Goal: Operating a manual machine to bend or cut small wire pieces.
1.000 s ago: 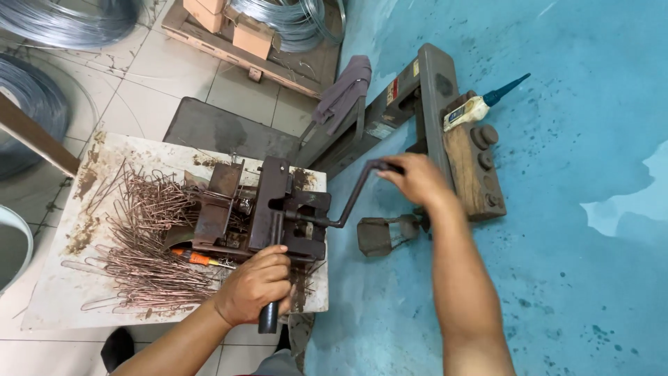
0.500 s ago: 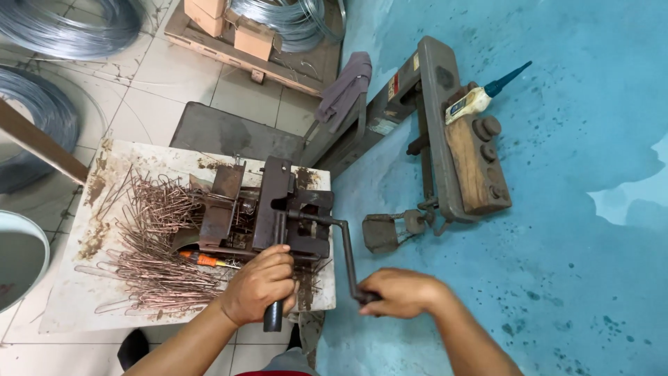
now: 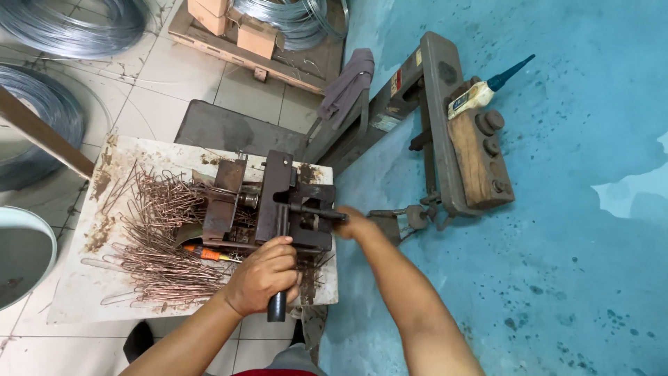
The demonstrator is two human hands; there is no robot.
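A rusty hand-cranked bending machine (image 3: 278, 205) sits on a stained white board (image 3: 90, 278). My left hand (image 3: 263, 275) is closed round a dark lever handle (image 3: 276, 306) at the machine's near side. My right hand (image 3: 356, 223) grips the crank handle at the right end of the machine's shaft (image 3: 316, 211), close against the machine. A heap of bent copper-coloured wire pieces (image 3: 156, 237) lies to the left of the machine. An orange-handled tool (image 3: 202, 253) pokes out from under it.
A grey steel frame with a wooden block (image 3: 473, 157) lies on the blue floor to the right, a dark-tipped bottle (image 3: 487, 90) on it. Coils of steel wire (image 3: 62, 28) and cardboard boxes (image 3: 236, 24) lie on the tiled floor behind. A pale round tub (image 3: 24, 254) stands at left.
My right hand has swung the crank round from the far upper right, down past the near side, and in to the machine's right edge. My left hand stayed on the lever.
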